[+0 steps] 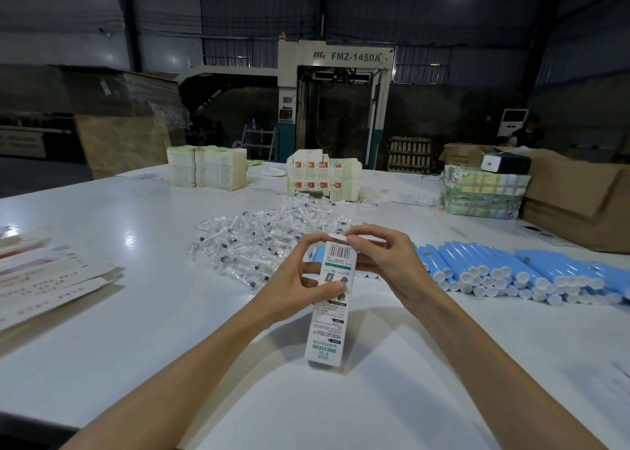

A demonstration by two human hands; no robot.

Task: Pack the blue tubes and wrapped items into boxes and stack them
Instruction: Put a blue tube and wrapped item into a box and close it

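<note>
Now, on the head camera, I judge the step is closing one carton. The left hand (300, 289) grips the white box (332, 299) at its middle, tilted over the table (136, 211). The right hand (385, 262) pinches the top flap (339, 236), which next needs tucking in. Blue tubes (511, 265) lie to the right, wrapped items (252, 241) behind.

I see a white table (102, 231) carrying a loose heap of clear-wrapped items (259, 241) at centre, rows of blue tubes (511, 269) on the right, flattened cartons (51, 279) fanned at the left edge, and stacked folded boxes (208, 170) along the far side.
</note>
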